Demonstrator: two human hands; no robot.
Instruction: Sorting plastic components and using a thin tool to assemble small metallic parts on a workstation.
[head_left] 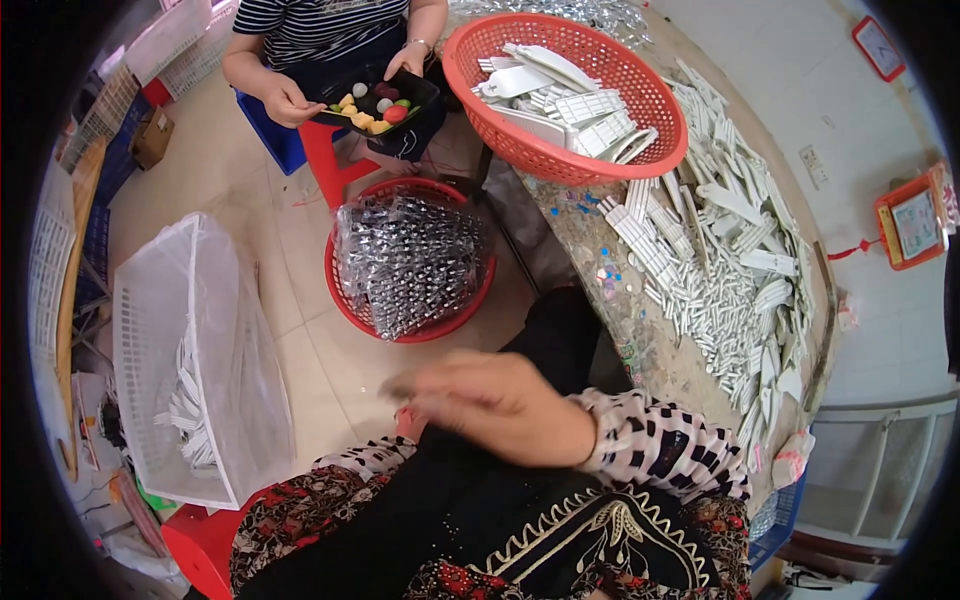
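Note:
My right hand (510, 410) reaches leftward across my lap, its fingers smeared by motion. I cannot make out anything held in it. Just beyond its fingertips, only a small part of my left hand (408, 424) shows, with the fingers hidden. Nearest to both hands on the floor stands a round red basket (337, 285) holding a clear plastic bag of shiny silver-and-black pieces (415, 262). To my right, a table (600, 270) bears a heap of white plastic pieces (715, 300), some long and flat, many short and thin.
A red colander-like basket (480, 105) of white plastic parts sits on the table's far end. At left stands a white crate (150, 430) lined with translucent plastic, with white pieces inside. Opposite me, a person (320, 60) holds a black tray (425, 95) of colourful food. A red stool (195, 545) is at lower left.

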